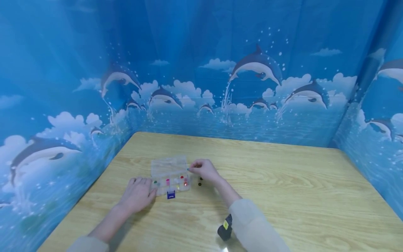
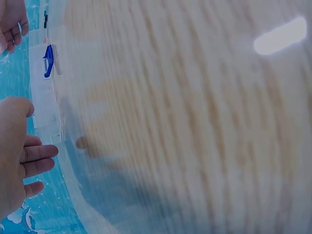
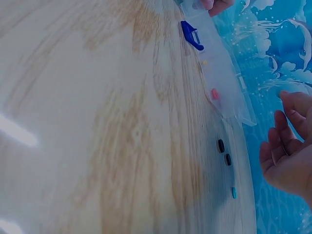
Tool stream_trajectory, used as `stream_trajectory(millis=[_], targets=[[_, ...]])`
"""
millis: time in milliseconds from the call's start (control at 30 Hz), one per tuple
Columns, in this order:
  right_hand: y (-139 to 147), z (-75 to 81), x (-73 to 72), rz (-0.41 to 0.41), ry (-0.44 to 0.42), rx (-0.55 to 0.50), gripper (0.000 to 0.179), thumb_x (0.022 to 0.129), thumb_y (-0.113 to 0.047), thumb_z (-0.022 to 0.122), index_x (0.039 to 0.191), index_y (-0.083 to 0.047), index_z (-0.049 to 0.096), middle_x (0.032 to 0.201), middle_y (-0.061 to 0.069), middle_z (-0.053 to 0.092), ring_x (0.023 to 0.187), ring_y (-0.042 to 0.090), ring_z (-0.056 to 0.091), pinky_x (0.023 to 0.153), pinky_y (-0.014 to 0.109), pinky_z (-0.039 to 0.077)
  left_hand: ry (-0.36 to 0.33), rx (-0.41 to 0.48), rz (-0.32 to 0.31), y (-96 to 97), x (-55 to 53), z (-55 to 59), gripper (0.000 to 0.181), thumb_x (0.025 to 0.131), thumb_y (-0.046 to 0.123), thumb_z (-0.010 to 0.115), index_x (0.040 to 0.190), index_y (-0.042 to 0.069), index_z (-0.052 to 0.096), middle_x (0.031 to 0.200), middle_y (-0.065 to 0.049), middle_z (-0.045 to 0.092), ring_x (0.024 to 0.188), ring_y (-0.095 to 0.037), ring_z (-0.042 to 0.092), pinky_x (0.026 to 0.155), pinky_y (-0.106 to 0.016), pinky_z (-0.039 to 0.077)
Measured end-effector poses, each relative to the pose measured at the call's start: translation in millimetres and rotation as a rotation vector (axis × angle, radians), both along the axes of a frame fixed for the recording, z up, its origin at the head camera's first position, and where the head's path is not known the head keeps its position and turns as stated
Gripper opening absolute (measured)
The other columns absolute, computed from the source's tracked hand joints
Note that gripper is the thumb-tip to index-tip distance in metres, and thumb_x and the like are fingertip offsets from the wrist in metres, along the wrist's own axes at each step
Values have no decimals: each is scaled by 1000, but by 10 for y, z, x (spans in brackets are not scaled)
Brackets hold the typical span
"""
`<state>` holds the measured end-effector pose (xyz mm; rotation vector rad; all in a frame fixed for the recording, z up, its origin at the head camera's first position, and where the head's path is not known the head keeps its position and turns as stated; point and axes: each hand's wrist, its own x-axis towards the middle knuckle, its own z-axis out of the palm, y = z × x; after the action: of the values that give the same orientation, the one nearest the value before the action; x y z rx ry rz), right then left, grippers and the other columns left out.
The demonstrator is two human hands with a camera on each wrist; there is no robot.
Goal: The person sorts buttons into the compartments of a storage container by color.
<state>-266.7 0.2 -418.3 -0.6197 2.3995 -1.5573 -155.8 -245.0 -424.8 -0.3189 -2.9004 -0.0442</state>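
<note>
A clear plastic compartment box (image 1: 162,190) lies on the table with its see-through lid (image 1: 168,166) folded back and a blue latch (image 1: 171,194) at its front. Small red (image 1: 182,177), pink and green pieces sit in its compartments. My left hand (image 1: 138,194) rests by the box's left end, fingers loosely extended, thumb beside the near corner. Above the box's right end, my right hand (image 1: 205,170) pinches a tiny teal piece (image 1: 188,169) between thumb and forefinger. Its other fingers are loosely bent in the right wrist view.
To the right of the box lie two small black pieces (image 3: 221,146) and a teal piece (image 3: 234,192) on the wooden table (image 1: 283,196). A black device with a yellow label (image 1: 225,229) is beside the right sleeve. Dolphin-printed blue curtains (image 1: 201,70) stand around the table.
</note>
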Motion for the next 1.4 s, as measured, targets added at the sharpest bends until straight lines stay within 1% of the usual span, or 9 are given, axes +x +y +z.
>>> stream_trajectory(millis=[233, 433, 600, 767, 900, 1100, 1233, 1333, 1400], targets=[[-77, 0, 21, 2, -12, -59, 11, 84, -11, 66, 91, -2, 67, 89, 3, 62, 84, 15, 56, 72, 27, 48, -9, -2, 4, 4, 2, 18, 36, 90, 27, 55, 104, -6, 57, 100, -21, 61, 99, -38, 54, 88, -53, 36], [-124, -15, 42, 1, -21, -74, 10, 83, -10, 67, 91, -3, 67, 90, 2, 61, 85, 15, 55, 73, 27, 48, -9, 2, 2, 6, 6, 20, 37, 90, 27, 55, 104, -6, 57, 101, -21, 61, 99, -39, 54, 89, -54, 36], [-179, -17, 60, 8, -9, -90, 9, 83, -8, 67, 89, -1, 67, 87, 3, 62, 82, 14, 55, 72, 26, 48, -11, 5, 2, 4, 5, 21, 37, 90, 27, 55, 104, -6, 57, 102, -22, 61, 100, -38, 53, 89, -54, 36], [-235, -17, 83, 22, 9, -75, 8, 83, -8, 66, 88, -2, 67, 84, 1, 62, 80, 12, 54, 72, 25, 47, -22, 9, 5, 4, 11, 25, 38, 90, 28, 55, 105, -7, 57, 103, -22, 61, 101, -38, 53, 90, -54, 36], [-283, 13, 116, 35, 48, -50, 6, 84, -8, 66, 87, -3, 67, 83, 0, 62, 79, 12, 54, 70, 26, 46, -20, 13, 5, 9, 13, 29, 38, 90, 28, 55, 105, -7, 57, 102, -22, 61, 101, -38, 54, 90, -53, 36], [-363, 35, 174, 79, 71, -2, 6, 85, -11, 65, 82, -6, 67, 89, 0, 57, 78, 11, 50, 65, 26, 45, -1, 9, 3, 21, 5, 33, 36, 90, 27, 56, 102, -6, 57, 99, -21, 61, 97, -37, 54, 87, -52, 37], [-426, 30, 206, 94, 76, 4, 6, 85, -11, 65, 82, -7, 67, 94, 1, 55, 66, 11, 50, 58, 26, 46, -4, 6, 6, 17, 3, 23, 36, 89, 28, 56, 102, -6, 57, 99, -21, 61, 97, -37, 55, 86, -52, 38], [-475, 19, 217, 95, 107, 13, 6, 85, -12, 66, 80, -8, 68, 94, -1, 56, 73, 13, 53, 67, 29, 48, -10, 6, 8, 11, 4, 15, 37, 90, 28, 55, 104, -7, 57, 101, -22, 61, 98, -37, 55, 86, -52, 38], [-506, 1, 219, 88, 134, 25, 6, 84, -12, 67, 79, -9, 68, 93, -2, 57, 85, 15, 53, 79, 33, 45, -12, 7, 10, 8, 4, 13, 38, 90, 28, 55, 104, -7, 57, 101, -22, 61, 98, -37, 55, 86, -52, 38]])
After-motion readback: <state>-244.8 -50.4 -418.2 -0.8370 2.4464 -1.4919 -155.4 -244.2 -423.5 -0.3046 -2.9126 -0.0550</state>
